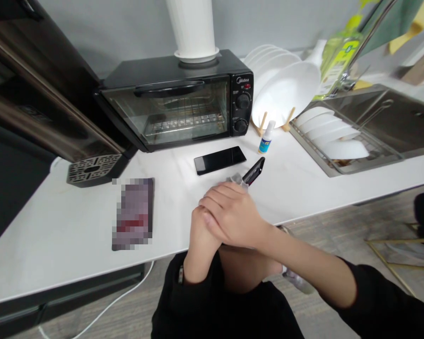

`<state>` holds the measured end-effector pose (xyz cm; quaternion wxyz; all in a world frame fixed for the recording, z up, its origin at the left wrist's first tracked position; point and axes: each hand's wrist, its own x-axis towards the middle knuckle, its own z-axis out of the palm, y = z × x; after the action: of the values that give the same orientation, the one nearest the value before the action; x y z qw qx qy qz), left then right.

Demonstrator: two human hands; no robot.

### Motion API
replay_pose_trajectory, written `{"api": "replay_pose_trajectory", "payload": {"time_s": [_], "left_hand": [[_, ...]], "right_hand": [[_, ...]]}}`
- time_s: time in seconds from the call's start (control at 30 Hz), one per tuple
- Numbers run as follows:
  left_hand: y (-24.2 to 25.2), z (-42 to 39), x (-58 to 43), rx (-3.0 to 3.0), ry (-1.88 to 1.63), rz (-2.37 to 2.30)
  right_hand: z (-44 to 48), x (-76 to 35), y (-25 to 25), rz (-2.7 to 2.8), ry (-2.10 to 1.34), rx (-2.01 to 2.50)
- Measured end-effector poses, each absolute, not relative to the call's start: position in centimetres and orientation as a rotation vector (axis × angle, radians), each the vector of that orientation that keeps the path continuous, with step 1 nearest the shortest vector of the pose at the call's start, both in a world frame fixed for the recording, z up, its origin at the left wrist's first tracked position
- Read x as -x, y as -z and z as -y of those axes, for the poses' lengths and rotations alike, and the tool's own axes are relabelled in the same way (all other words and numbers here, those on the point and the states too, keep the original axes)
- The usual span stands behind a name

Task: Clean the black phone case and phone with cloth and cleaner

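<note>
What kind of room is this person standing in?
Most likely a kitchen or pantry corner: a toaster oven stands on the white counter, with white plates racked beside it and a metal sink at the right.

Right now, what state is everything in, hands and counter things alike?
Left hand: partly covered, grip unclear
Right hand: laid over the left
Flat phone: screen dark
Slim black device: partly hidden
Pixelated rectangle: lying flat
Toaster oven: door shut
White pot: upright atop the oven
Spray bottle: upright
White plates: on edge
Sink dishes: tilted
</note>
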<state>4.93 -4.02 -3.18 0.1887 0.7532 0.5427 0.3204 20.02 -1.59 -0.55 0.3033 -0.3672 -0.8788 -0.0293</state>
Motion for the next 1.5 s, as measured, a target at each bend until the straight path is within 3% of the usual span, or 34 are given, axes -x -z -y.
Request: {"api": "replay_pose_trajectory", "payload": {"time_s": [0.23,0.43,0.73,0.9,1.0,1.17,1.5], "left_hand": [[2.7,4.4,-5.1,-2.058,-0.963,-1.433],[3.9,4.1,-4.5,-2.205,-0.928,-1.463],[3.0,4.5,-4.3,-2.121,-1.070,-1.249],[3.3,4.3,-3.4,-2.328,-0.788,-1.263],[2.9,4.5,-3.2,-2.404,-0.647,-1.268],[2.6,4.6,-3.3,-2.353,-0.750,-1.338],[2.7,4.6,-3.5,-2.217,-0.820,-1.382]], "right_hand": [[-0.2,-23.3,0.1,2.168,0.149,1.376],[2.9,-20.0,1.2,2.405,0.028,0.839],[2.7,-30.1,1.0,2.296,-0.274,0.863],[4.4,-30.4,1.9,1.761,-0.160,1.117],[3.6,-29.5,2.7,1.797,-0.106,1.201],[2.6,-28.7,3.5,1.858,0.004,1.550],[5.6,-23.9,4.3,2.071,-0.091,1.593]]}}
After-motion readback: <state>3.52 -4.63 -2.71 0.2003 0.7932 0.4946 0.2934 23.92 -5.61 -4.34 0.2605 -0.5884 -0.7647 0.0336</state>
